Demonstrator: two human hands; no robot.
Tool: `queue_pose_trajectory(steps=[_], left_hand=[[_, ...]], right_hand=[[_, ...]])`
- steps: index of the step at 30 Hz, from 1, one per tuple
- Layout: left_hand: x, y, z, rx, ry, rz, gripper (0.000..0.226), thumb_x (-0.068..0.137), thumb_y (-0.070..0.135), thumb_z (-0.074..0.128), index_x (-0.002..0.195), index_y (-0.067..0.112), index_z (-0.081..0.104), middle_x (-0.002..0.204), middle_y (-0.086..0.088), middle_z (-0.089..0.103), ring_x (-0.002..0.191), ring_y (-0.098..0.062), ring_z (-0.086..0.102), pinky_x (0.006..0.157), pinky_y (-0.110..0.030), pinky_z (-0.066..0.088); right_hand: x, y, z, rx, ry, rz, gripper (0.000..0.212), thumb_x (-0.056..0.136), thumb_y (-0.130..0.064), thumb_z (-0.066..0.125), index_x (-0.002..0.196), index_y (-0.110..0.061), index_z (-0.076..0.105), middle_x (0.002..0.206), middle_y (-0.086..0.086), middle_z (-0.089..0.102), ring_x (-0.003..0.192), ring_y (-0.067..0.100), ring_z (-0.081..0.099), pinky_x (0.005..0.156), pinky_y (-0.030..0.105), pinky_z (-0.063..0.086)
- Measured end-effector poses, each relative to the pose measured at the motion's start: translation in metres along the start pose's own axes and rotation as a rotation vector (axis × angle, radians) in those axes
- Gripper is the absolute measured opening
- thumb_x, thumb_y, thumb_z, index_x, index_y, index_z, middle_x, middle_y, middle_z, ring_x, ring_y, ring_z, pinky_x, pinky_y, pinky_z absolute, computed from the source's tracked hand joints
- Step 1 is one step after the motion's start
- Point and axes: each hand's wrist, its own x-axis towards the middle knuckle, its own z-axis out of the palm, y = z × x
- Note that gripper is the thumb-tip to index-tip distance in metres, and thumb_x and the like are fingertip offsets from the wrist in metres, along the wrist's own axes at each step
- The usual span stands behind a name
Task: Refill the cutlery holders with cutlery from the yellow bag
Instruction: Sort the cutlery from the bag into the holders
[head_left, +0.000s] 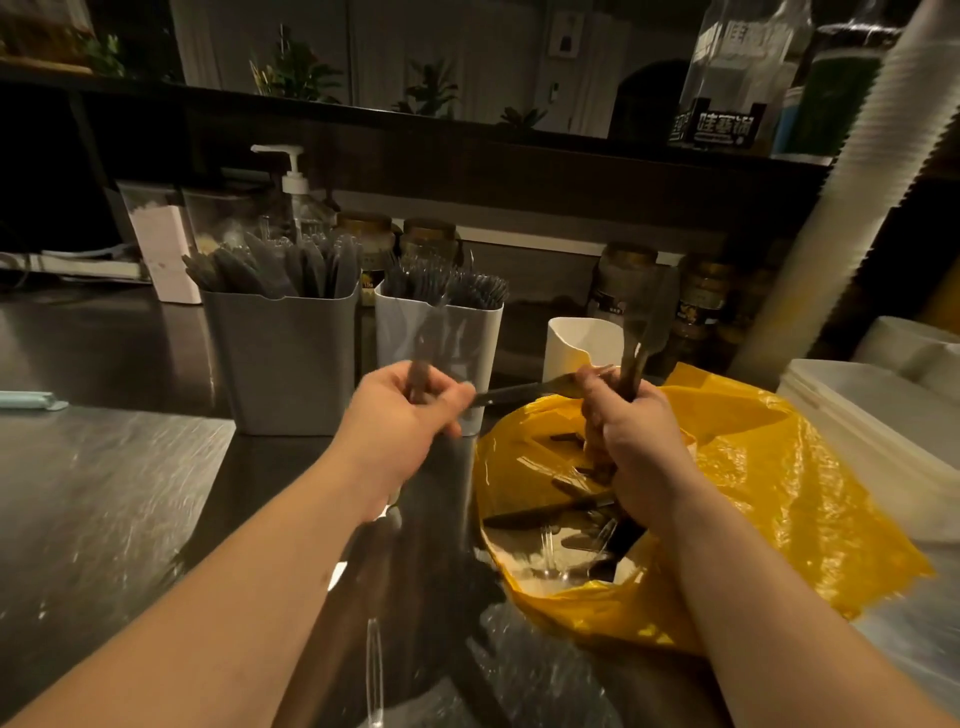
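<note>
The yellow bag (769, 499) lies open on the steel counter at the right, with dark knives and clear forks inside. My right hand (631, 431) is over its mouth and grips a bundle of dark plastic cutlery (636, 358) that points up. My left hand (410, 415) holds a blurred clear fork (434, 332) upright in front of the white holder (441, 343), which is packed with forks. The grey holder (283, 358) to its left is full of dark knives. A white empty holder (579, 348) stands behind the bag.
A pump bottle (296, 192) and several jars (623, 280) line the back wall. A tall stack of white cups (852, 171) leans at the right above white containers (872, 415). A clear fork (374, 670) lies on the counter near me.
</note>
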Motion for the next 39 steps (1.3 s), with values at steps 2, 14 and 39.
queue_pose_trajectory(steps=[2,14,39], left_hand=[[-0.008,0.002,0.005,0.127,-0.152,0.05,0.005,0.094,0.022,0.069,0.098,0.022,0.072,0.073,-0.002,0.073,0.072,-0.005,0.07,0.089,-0.036,0.05],[-0.014,0.003,0.021,-0.133,-0.067,-0.081,0.015,0.102,0.023,0.055,0.097,0.014,0.067,0.083,-0.008,0.072,0.057,-0.01,0.048,0.075,-0.043,0.052],[-0.021,0.009,0.02,-0.426,-0.185,-0.207,0.009,0.1,0.02,0.059,0.099,0.011,0.061,0.078,-0.008,0.07,0.045,-0.006,0.054,0.041,-0.016,0.037]], right_hand=[[-0.002,-0.008,0.001,0.113,0.012,0.039,0.042,0.099,-0.055,0.045,0.115,-0.019,0.06,0.079,0.001,0.054,0.067,0.012,0.048,0.06,0.024,0.041],[-0.016,-0.013,0.014,0.348,0.029,-0.123,0.026,0.104,-0.017,0.049,0.129,-0.022,0.054,0.088,0.008,0.061,0.053,0.01,0.051,0.052,0.026,0.048],[-0.023,-0.005,0.032,0.214,0.001,-0.127,0.013,0.088,-0.016,0.074,0.097,-0.016,0.065,0.08,0.007,0.059,0.073,0.02,0.055,0.079,0.048,0.059]])
